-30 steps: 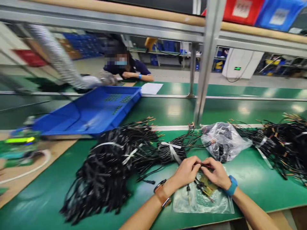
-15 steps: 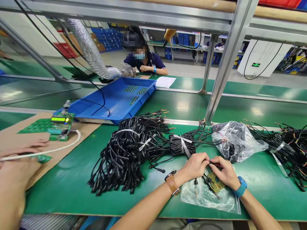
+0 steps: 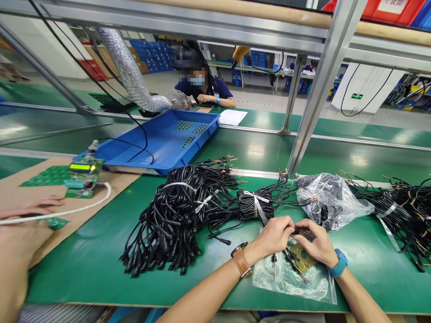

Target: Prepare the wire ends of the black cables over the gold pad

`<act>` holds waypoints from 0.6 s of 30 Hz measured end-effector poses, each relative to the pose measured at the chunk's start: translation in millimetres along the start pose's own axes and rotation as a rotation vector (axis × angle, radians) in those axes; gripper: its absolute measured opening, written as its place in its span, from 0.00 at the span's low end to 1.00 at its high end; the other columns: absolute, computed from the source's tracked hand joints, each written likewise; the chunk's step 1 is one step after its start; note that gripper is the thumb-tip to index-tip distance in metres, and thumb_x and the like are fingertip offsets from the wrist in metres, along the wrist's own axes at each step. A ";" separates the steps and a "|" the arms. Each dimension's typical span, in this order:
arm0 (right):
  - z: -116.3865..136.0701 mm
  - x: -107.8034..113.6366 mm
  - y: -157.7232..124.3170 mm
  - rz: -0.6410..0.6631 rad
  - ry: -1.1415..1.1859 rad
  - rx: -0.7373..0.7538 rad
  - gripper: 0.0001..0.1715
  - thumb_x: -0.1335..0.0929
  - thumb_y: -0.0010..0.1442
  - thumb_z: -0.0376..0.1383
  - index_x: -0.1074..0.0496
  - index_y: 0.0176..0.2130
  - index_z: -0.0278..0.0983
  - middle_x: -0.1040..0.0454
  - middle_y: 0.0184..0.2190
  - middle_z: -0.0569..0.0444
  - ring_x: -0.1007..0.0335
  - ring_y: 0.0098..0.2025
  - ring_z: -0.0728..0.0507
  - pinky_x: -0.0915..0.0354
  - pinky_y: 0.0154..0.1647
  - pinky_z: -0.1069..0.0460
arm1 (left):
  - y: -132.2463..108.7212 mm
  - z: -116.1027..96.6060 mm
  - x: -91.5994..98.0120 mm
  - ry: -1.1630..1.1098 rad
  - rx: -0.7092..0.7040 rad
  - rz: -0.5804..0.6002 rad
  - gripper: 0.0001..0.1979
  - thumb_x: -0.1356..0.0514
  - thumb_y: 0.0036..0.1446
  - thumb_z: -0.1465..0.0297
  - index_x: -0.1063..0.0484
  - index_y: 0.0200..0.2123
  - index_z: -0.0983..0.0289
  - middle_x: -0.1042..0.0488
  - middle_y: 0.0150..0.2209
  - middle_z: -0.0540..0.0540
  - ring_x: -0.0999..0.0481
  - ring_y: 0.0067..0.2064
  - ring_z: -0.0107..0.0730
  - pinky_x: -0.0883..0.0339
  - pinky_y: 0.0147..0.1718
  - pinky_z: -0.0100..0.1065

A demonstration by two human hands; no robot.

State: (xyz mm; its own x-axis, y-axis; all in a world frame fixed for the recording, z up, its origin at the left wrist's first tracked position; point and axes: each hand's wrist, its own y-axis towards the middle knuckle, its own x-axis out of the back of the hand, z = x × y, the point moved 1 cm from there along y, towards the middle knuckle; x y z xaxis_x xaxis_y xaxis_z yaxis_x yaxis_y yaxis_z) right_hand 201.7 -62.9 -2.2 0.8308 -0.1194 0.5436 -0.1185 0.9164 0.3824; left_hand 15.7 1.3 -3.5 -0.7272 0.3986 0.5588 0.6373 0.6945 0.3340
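My left hand [image 3: 278,233], with a brown-strapped watch on the wrist, is closed in a pinch on a thin black cable. Close beside it, my right hand [image 3: 314,242] also pinches the cable, its thumb and fingers together near the cable's wire end. Below my hands a clear plastic bag [image 3: 269,289] lies flat, with a yellowish plate [image 3: 308,260] on it. Several short black cables with bare coloured wire ends [image 3: 296,267] rest over the plate. A tied bundle of black cable [image 3: 255,205] lies just beyond my left hand.
A large pile of black cables [image 3: 164,220] lies left of my hands. A clear bag of black parts [image 3: 326,197] and more cables [image 3: 397,215] lie right. A co-worker's hands [image 3: 25,229] are by a lit circuit board [image 3: 82,177]. Behind stand a blue tray [image 3: 158,139] and a metal post [image 3: 323,89].
My hands stay together at the cable, the right fingers slightly shifted. The whole view has moved a little; the cables and tray lie as before.
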 end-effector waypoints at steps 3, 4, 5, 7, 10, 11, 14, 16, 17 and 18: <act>-7.5 28.1 -0.1 -0.200 -0.127 0.021 0.11 0.33 0.67 0.40 0.26 0.46 0.38 0.20 0.36 0.49 0.23 0.35 0.42 0.27 0.38 0.49 | -1.7 -6.0 12.5 0.040 -0.113 0.015 0.04 0.45 0.60 0.75 0.31 0.34 0.63 0.25 0.32 0.53 0.26 0.34 0.33 0.37 0.36 0.33; -11.5 37.7 0.0 -0.295 -0.214 0.021 0.09 0.34 0.68 0.39 0.25 0.43 0.38 0.20 0.36 0.49 0.23 0.36 0.42 0.28 0.39 0.48 | -2.8 -7.4 17.3 0.065 -0.169 0.032 0.05 0.45 0.59 0.75 0.31 0.32 0.62 0.25 0.30 0.53 0.27 0.34 0.33 0.37 0.37 0.34; -16.0 45.9 0.4 -0.365 -0.317 0.019 0.10 0.35 0.69 0.39 0.24 0.39 0.38 0.20 0.35 0.48 0.24 0.37 0.41 0.29 0.41 0.47 | -3.8 -8.4 21.7 0.094 -0.221 0.051 0.05 0.45 0.59 0.74 0.31 0.30 0.62 0.26 0.28 0.53 0.28 0.32 0.33 0.37 0.37 0.35; -25.6 56.1 2.2 -0.372 -0.542 0.009 0.12 0.36 0.68 0.39 0.24 0.39 0.38 0.21 0.38 0.45 0.26 0.40 0.38 0.31 0.45 0.43 | -5.0 -9.3 27.9 0.164 -0.290 0.077 0.10 0.46 0.60 0.73 0.32 0.26 0.62 0.30 0.23 0.52 0.30 0.28 0.32 0.38 0.34 0.35; -37.2 58.1 5.1 -0.206 -0.796 -0.007 0.15 0.37 0.68 0.37 0.23 0.46 0.36 0.22 0.44 0.42 0.31 0.43 0.35 0.34 0.47 0.39 | -2.1 -11.2 29.4 0.309 -0.297 -0.015 0.13 0.49 0.65 0.73 0.30 0.28 0.63 0.29 0.25 0.54 0.29 0.28 0.33 0.37 0.32 0.36; -39.4 57.0 5.6 -0.160 -0.839 -0.011 0.15 0.37 0.67 0.36 0.23 0.47 0.36 0.22 0.44 0.42 0.33 0.43 0.35 0.34 0.47 0.39 | 0.0 -12.6 27.9 0.360 -0.298 -0.064 0.13 0.50 0.66 0.73 0.29 0.31 0.63 0.27 0.28 0.56 0.27 0.32 0.35 0.35 0.34 0.37; -41.2 54.1 6.0 -0.107 -0.880 -0.028 0.14 0.37 0.68 0.35 0.24 0.47 0.35 0.22 0.43 0.44 0.35 0.41 0.35 0.35 0.45 0.41 | 7.1 -17.8 19.6 0.515 -0.286 -0.156 0.09 0.48 0.65 0.74 0.28 0.36 0.65 0.25 0.45 0.64 0.27 0.50 0.46 0.32 0.46 0.45; -40.5 53.3 5.6 -0.109 -0.892 -0.051 0.13 0.37 0.68 0.35 0.25 0.47 0.35 0.22 0.42 0.44 0.35 0.40 0.36 0.36 0.43 0.41 | 10.6 -19.5 13.1 0.611 -0.220 -0.175 0.05 0.45 0.63 0.74 0.29 0.37 0.66 0.28 0.53 0.68 0.30 0.56 0.52 0.34 0.51 0.51; -40.2 53.1 5.4 -0.111 -0.899 -0.061 0.13 0.37 0.68 0.35 0.25 0.47 0.35 0.23 0.41 0.44 0.36 0.40 0.35 0.36 0.43 0.42 | 11.7 -19.6 10.1 0.646 -0.181 -0.176 0.04 0.44 0.62 0.74 0.29 0.37 0.66 0.30 0.55 0.69 0.31 0.56 0.53 0.35 0.52 0.53; -39.9 53.0 5.1 -0.112 -0.907 -0.070 0.13 0.37 0.68 0.35 0.25 0.46 0.35 0.23 0.41 0.44 0.36 0.40 0.35 0.36 0.43 0.42 | 12.5 -19.3 7.5 0.670 -0.148 -0.172 0.04 0.43 0.61 0.74 0.29 0.38 0.67 0.31 0.56 0.71 0.32 0.56 0.54 0.36 0.53 0.54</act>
State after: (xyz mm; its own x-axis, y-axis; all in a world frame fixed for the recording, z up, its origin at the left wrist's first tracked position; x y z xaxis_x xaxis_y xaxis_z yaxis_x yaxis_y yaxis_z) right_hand 266.8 -49.3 -1.3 0.0865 -0.4360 0.8958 -0.0052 0.8990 0.4380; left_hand 23.1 1.4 19.5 -0.5372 -0.1971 0.8201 0.5903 0.6067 0.5325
